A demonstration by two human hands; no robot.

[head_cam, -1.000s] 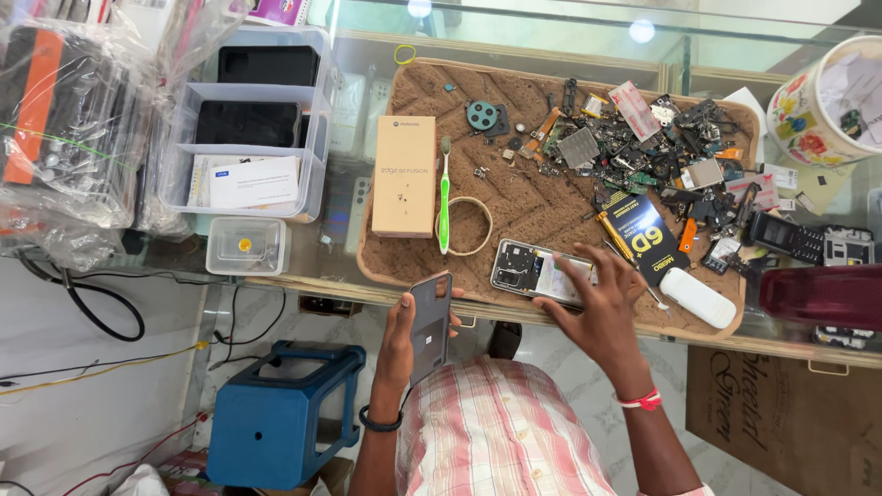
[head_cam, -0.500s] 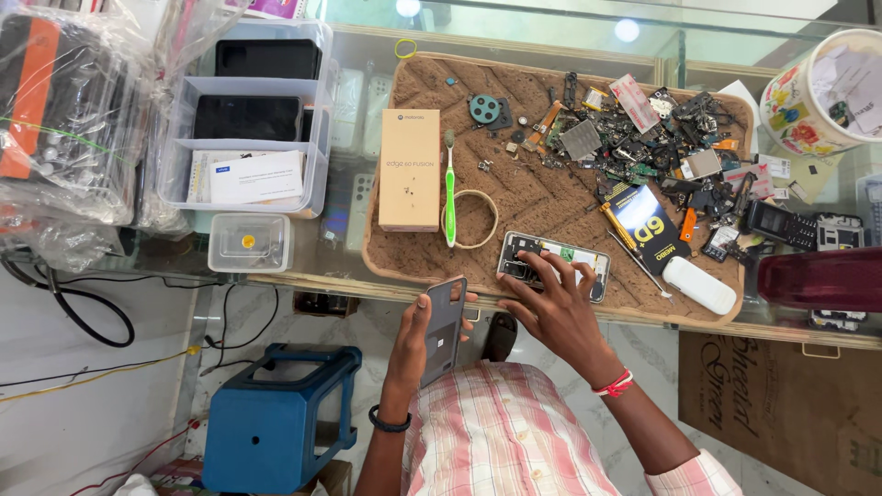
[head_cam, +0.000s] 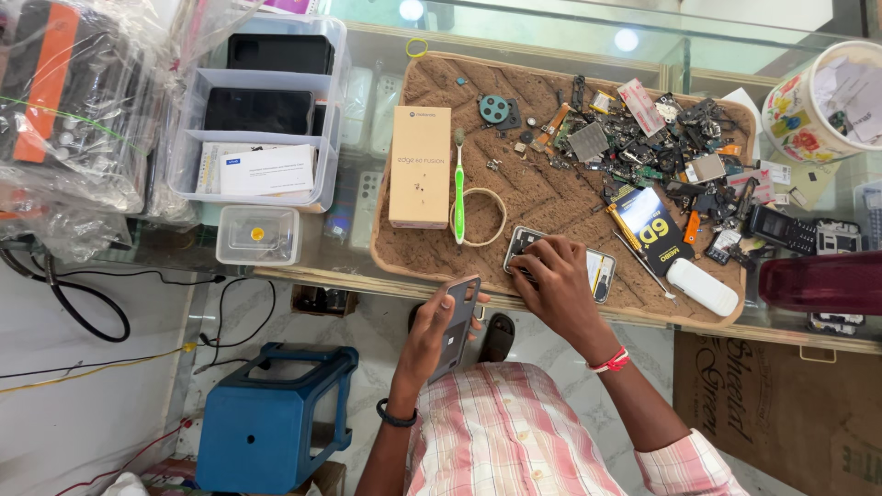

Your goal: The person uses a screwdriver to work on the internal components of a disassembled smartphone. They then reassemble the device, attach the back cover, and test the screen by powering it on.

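Observation:
My left hand (head_cam: 430, 338) holds a grey phone back cover (head_cam: 457, 323) upright below the edge of the counter. My right hand (head_cam: 551, 278) rests on an opened phone body (head_cam: 602, 273) that lies on the brown work mat (head_cam: 542, 193), fingers pressed on its left end. A green toothbrush (head_cam: 458, 188) and a thin ring (head_cam: 479, 217) lie on the mat just left of that hand. A beige phone box (head_cam: 420, 166) sits at the mat's left end.
Several small phone parts are heaped at the mat's upper right (head_cam: 661, 147). A white oblong device (head_cam: 702, 287) and a dark packet (head_cam: 650, 230) lie right of my hand. Clear bins (head_cam: 262, 110) stand at left, a blue stool (head_cam: 276, 418) on the floor.
My right hand slid left along the phone body on the mat. My left hand stays on the back cover, which has shifted slightly up and right.

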